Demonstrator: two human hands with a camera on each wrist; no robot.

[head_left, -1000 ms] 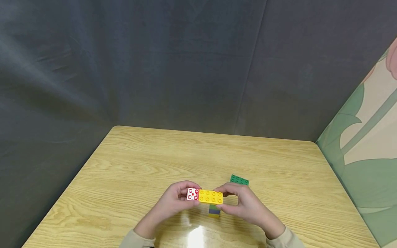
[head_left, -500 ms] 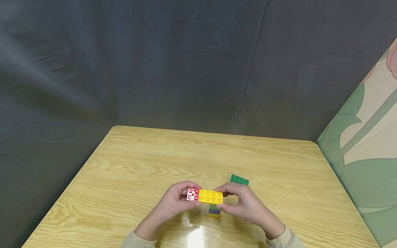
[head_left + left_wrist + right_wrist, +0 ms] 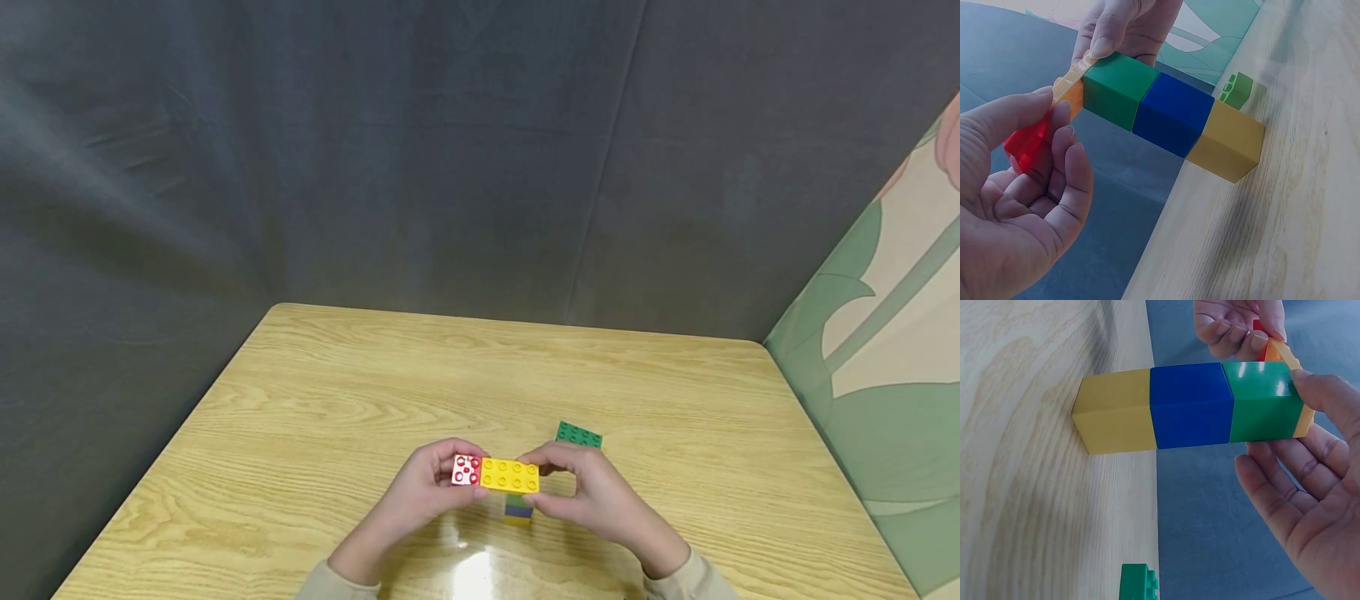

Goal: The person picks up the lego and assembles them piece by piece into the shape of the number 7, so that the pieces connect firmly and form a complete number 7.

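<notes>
A yellow toy building brick (image 3: pixel 510 476) lies level on top of a standing tower. Below it, the tower is a green block (image 3: pixel 1263 403), a blue block (image 3: pixel 1191 406) and a lower yellow block (image 3: pixel 1116 412). At the yellow brick's left end sits a red brick (image 3: pixel 1027 145) with a red-and-white studded top. My left hand (image 3: pixel 427 483) grips the red brick, thumb and index finger also at the yellow one. With thumb and fingers on opposite sides, my right hand (image 3: pixel 592 492) pinches the yellow brick's right end. Fingers partly hide the red brick.
A separate green brick (image 3: pixel 579 435) lies on the wooden table (image 3: pixel 390 375), just beyond my right hand. Dark cloth (image 3: pixel 450 167) hangs behind the table's far edge. A flower-patterned panel (image 3: pixel 885 375) stands along the right side.
My left hand and sleeve have shifted very slightly to the right. The bricks and my right hand look unmoved.
</notes>
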